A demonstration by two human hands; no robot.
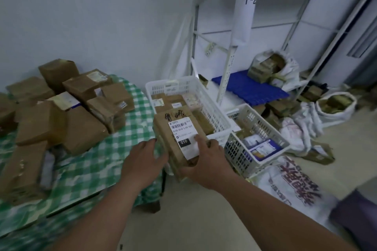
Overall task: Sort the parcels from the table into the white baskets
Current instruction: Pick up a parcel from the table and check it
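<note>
You hold a brown cardboard parcel [179, 140] in the air between the table's right edge and the nearer white baskets, its white shipping label [184, 138] facing up with a barcode, the code 010-010-L30-55 and a black patch reading 010; handwriting above the label is too smeared to read. Your right hand [206, 164] grips the parcel's near right corner, thumb pressed on the label, its fingers hidden beneath the box. Your left hand [142, 161] lies against the parcel's left side, fingers loosely together; whether it bears any weight cannot be told. Just behind the parcel sits a white slatted basket [216, 112] already holding brown parcels, and to its right a second white basket [263, 128] holding packets with blue and white print. To your left, the table [114, 149] in green checked cloth carries a blurred heap of brown boxes [67, 112], cut off at the left edge. Bare floor lies open below your forearms. Printed sacks [293, 185] crowd the floor to the right.
</note>
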